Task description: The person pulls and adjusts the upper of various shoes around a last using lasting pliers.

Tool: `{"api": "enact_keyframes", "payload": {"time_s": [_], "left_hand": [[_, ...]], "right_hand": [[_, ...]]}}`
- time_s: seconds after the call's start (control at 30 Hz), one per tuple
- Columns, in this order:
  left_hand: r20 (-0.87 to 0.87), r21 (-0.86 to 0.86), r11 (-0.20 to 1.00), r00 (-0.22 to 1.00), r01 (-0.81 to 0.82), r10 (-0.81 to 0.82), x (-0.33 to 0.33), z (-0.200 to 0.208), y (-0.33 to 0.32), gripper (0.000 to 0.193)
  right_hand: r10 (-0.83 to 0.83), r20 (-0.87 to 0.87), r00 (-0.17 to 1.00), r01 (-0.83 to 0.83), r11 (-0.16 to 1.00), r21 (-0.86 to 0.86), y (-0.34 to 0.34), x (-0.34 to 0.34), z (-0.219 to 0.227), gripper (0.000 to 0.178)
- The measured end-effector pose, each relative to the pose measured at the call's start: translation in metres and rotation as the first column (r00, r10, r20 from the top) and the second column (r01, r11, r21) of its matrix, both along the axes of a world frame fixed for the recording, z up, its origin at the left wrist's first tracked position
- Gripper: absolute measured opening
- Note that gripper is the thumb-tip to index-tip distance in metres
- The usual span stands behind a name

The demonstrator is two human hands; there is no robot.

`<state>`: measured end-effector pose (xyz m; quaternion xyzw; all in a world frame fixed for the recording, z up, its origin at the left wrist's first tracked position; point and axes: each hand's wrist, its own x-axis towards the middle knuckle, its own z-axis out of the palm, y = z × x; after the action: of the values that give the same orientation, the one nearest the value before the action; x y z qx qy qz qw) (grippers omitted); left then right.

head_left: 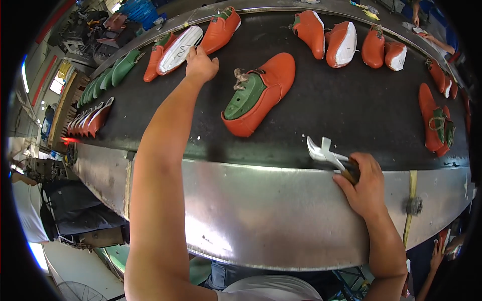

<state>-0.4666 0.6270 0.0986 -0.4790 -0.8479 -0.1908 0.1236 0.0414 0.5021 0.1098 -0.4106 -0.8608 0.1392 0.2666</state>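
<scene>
My left hand [202,66] reaches to the far left of the dark belt. Its fingertips touch the edge of an upturned shoe [175,54] with a white sole, and its thumb stands apart. An orange-red shoe [221,31] lies just beyond that hand, and another [155,62] lies to the left. In my right hand [365,183], at the near edge, are lasting pincers [329,154] with a metal head and a brown handle, held with the jaws pointing left. Between my hands a large orange-red shoe [273,85] rests on a green last [246,100] tied with string.
Several orange-red shoes [310,32] stand at the far right, with a laced pair [434,120] nearer. Green lasts [123,67] and brown-red pieces [100,118] line the left end. A metal ledge [276,215] runs along the front. A co-worker's arm [439,42] shows at the far right.
</scene>
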Motion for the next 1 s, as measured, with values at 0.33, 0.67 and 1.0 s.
{"api": "enact_keyframes", "payload": {"time_s": [0.33,0.67,1.0], "left_hand": [[-0.239,-0.184,0.981,0.971,-0.064,0.018,-0.043,-0.025,0.074,0.068],[0.891,0.404,0.897,0.298,-0.178,-0.342,0.021,0.071,-0.155,0.058],[0.879,0.443,0.867,-0.078,-0.229,-0.47,0.255,0.012,-0.573,0.085]], "right_hand": [[0.01,0.064,0.998,-0.008,0.999,-0.039,0.003,-0.008,0.005,0.059],[0.007,-0.002,1.0,-0.007,1.0,-0.03,-0.005,-0.014,0.002,0.049],[0.182,-0.187,0.965,-0.094,0.91,0.404,-0.039,-0.011,0.011,0.048]]}}
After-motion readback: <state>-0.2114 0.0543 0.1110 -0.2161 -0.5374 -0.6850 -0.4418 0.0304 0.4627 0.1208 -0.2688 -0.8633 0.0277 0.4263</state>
